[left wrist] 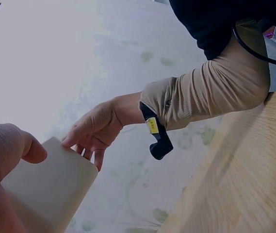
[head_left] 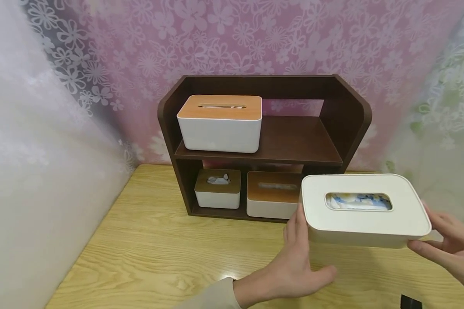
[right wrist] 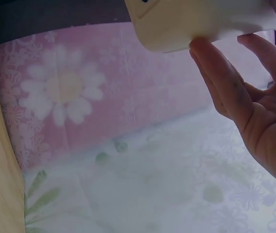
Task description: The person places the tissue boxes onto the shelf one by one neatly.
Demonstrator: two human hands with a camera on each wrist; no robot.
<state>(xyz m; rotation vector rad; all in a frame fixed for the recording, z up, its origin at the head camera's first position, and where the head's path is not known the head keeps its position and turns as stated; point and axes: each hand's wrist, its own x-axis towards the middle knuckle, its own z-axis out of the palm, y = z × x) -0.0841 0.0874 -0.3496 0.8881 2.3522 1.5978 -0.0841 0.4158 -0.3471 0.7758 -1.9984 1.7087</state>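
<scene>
A cream tissue box [head_left: 355, 219] is held in the air in front of the shelf's right part, its slotted lid facing up and printed packaging showing in the slot. At its right end, my right hand [head_left: 454, 246] pinches the corner, thumb at the lower front edge. My left hand [head_left: 295, 262] touches the left end with straight fingers, its thumb spread away below the front edge. The left wrist view shows the left thumb in front of the box [left wrist: 50, 184] and the right hand [left wrist: 96, 128] beyond. In the right wrist view, right fingertips meet the box's underside edge.
A dark brown two-level shelf [head_left: 301, 137] stands against a flowered backdrop. A white tissue box with a wooden lid [head_left: 220, 133] sits upper left. Below are a small tissue box [head_left: 218, 199] and a wider one [head_left: 268, 208], partly hidden. All this stands on a wood-grain table [head_left: 158, 249].
</scene>
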